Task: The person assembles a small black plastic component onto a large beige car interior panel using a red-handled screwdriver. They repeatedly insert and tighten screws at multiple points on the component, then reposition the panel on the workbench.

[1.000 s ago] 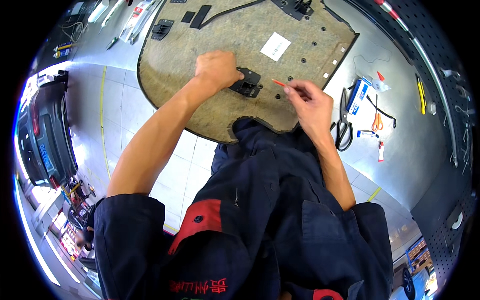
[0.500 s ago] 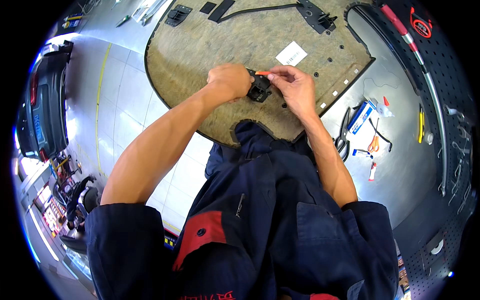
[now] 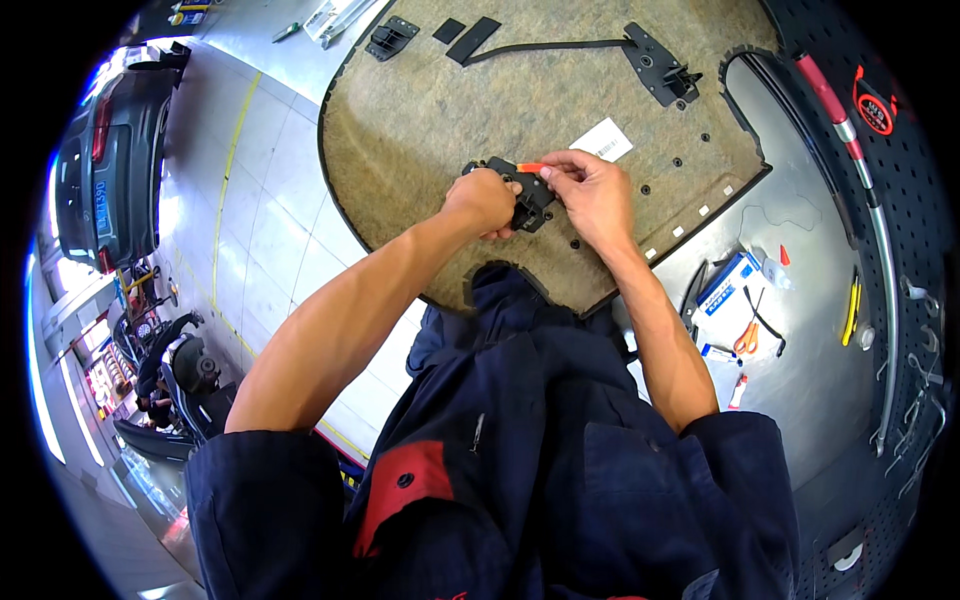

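My left hand (image 3: 483, 200) is closed around a black plastic bracket (image 3: 530, 207), above the brown fibrous panel (image 3: 420, 125) that lies in front of me. Between the thumb and fingers of my right hand (image 3: 598, 200) is a small orange strip (image 3: 529, 168), its far end against the bracket's upper edge. What the strip is, I cannot make out. Just beyond my right hand, a white label (image 3: 601, 140) lies on the panel. Farther up sit another black bracket (image 3: 392, 38), a black mounting plate (image 3: 658, 68) and a long black strip (image 3: 550, 46).
On the metal table (image 3: 800, 400) to the right are orange-handled scissors (image 3: 747, 338), a blue-and-white box (image 3: 728, 282), a red cone-shaped tip (image 3: 784, 256) and a yellow cutter (image 3: 851, 308). A dark pegboard (image 3: 905, 180) with tools borders it. A car (image 3: 125, 160) stands far left.
The whole view has shifted, so the panel and table appear farther right and lower. The bracket has tilted slightly in my left hand. My right hand still pinches the orange strip against it.
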